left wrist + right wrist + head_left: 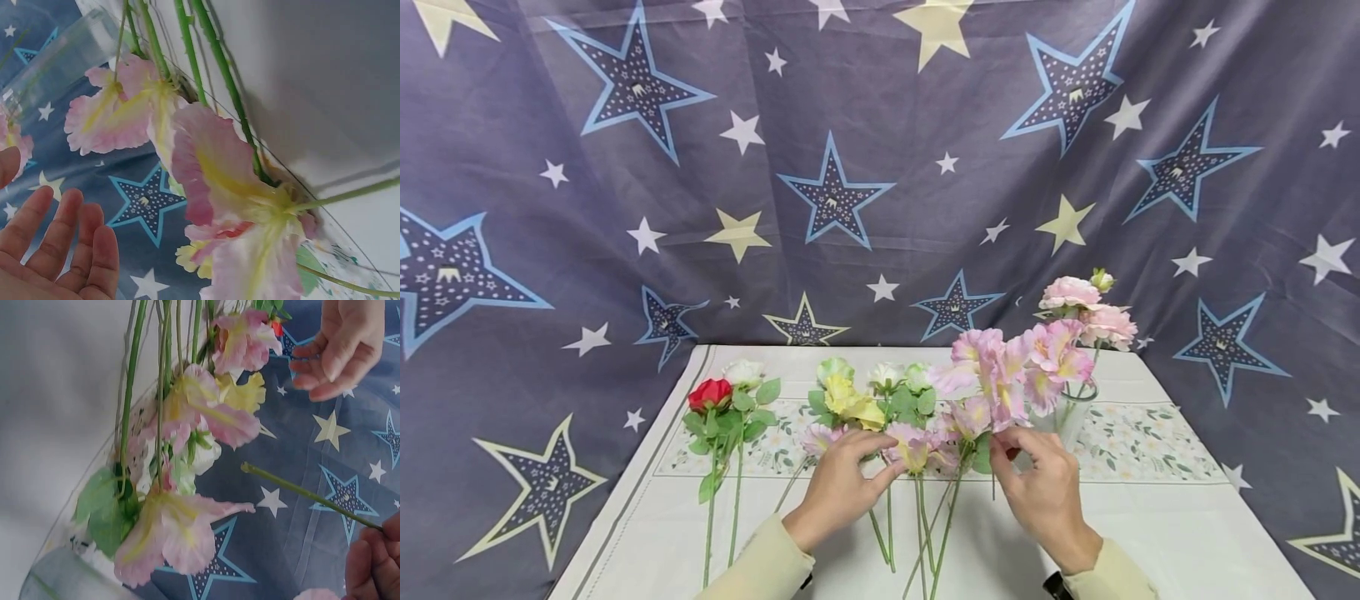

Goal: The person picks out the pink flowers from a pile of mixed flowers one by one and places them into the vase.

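My right hand [1041, 485] pinches a thin green stem [306, 492], with ruffled pink-and-yellow blooms [1003, 379] just above it. My left hand [842, 482], relaxed and holding nothing, hovers near similar long-stemmed flowers [912, 452].

Star-patterned curtain [902, 225] hanging behind white tablecloth [1180, 525]
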Demonstrator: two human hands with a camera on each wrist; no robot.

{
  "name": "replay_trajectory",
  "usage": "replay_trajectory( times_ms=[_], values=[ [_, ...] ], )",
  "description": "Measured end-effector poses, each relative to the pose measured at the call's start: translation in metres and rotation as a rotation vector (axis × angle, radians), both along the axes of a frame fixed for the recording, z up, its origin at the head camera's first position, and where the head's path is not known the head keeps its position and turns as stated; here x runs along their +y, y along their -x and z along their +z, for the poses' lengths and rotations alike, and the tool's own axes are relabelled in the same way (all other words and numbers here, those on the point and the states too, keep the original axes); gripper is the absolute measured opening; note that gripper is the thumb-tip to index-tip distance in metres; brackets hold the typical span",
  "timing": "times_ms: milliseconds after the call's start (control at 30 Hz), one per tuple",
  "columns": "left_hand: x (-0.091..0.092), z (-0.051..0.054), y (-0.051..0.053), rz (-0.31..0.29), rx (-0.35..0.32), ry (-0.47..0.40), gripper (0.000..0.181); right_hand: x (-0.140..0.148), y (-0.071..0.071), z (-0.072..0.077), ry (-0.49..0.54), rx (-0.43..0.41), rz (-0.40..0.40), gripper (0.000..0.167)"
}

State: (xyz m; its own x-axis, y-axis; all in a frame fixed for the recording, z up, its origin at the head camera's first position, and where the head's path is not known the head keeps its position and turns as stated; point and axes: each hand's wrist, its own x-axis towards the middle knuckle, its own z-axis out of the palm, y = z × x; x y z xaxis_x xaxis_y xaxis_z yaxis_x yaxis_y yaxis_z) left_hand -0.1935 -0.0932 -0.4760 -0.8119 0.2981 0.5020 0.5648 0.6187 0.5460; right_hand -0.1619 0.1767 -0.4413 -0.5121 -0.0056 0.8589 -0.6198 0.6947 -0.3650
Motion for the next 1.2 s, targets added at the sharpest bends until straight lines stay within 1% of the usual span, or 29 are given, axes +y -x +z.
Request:
replay_trajectory(
  times_ms=[133,267,367,467,567,733,867,967,1067,1200],
  values=[
    [-0.004,-0.002,0.0,0.006,0.023,0.009,0.034,0.007,0.0,0.005,0.007,0.003,-0.03,0.017],
    [-0.008,-0.004,-0.001,0.001,0.017,0.014,0.035,0.015,0.0,0.009,0.014,-0.003,-0.064,0.014],
    [-0.011,-0.005,-0.003,-0.011,-0.02,0.003,0.035,0.022,0.001,0.012,0.024,0.019,-0.086,0.012],
    [-0.013,-0.006,-0.003,-0.025,-0.065,-0.018,0.035,0.028,0.003,0.016,0.032,0.062,-0.109,0.011],
    [-0.015,-0.006,-0.003,-0.041,-0.091,-0.039,0.034,0.035,0.005,0.021,0.035,0.095,-0.125,0.011],
    [-0.016,-0.005,-0.003,-0.039,-0.082,-0.036,0.034,0.046,0.007,0.028,0.041,0.107,-0.173,0.008],
    [-0.016,-0.005,-0.004,-0.021,-0.075,-0.011,0.035,0.055,0.009,0.034,0.053,0.117,-0.207,0.008],
    [-0.018,-0.006,-0.004,-0.011,-0.07,0.001,0.035,0.062,0.011,0.038,0.063,0.128,-0.218,0.008],
    [-0.02,-0.007,-0.004,-0.008,-0.062,0.001,0.035,0.069,0.013,0.041,0.072,0.136,-0.222,0.003],
    [-0.021,-0.007,-0.003,-0.02,-0.047,-0.009,0.035,0.078,0.016,0.045,0.081,0.132,-0.238,0.007]
  ],
)
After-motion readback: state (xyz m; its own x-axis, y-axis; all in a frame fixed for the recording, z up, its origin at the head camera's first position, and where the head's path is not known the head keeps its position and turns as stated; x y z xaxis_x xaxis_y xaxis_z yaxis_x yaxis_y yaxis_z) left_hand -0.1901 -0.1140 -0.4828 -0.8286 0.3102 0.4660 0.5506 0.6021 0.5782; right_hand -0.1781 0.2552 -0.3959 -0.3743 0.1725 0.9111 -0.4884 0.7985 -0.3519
